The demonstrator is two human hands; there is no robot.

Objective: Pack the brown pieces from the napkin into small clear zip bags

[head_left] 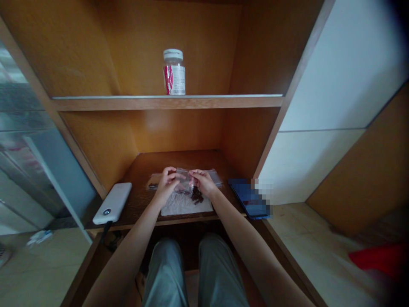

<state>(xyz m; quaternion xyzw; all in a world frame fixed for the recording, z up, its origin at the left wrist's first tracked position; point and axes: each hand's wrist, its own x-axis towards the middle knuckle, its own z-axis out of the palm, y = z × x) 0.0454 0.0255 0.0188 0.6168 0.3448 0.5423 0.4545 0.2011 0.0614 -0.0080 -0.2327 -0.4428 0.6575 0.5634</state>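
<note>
Between my two hands is a small clear plastic bag [183, 178], held up over a white sheet [179, 205] that looks like tissue. My left hand [166, 184] grips the bag's left side, and my right hand [202, 181] pinches its right edge near the top. A small heap of dark reddish-brown pieces [197, 195] lies on the sheet, just below my right hand. Another clear bag [153, 181] with something dark in it lies flat beyond my left hand. More clear bags [214, 175] lie behind my right hand.
A white power bank [113, 204] with a black cable lies at the left of the wooden desk surface. On the right, a dark phone [251, 200] rests near the edge. A white-capped bottle [174, 73] stands on the shelf [204, 102] above.
</note>
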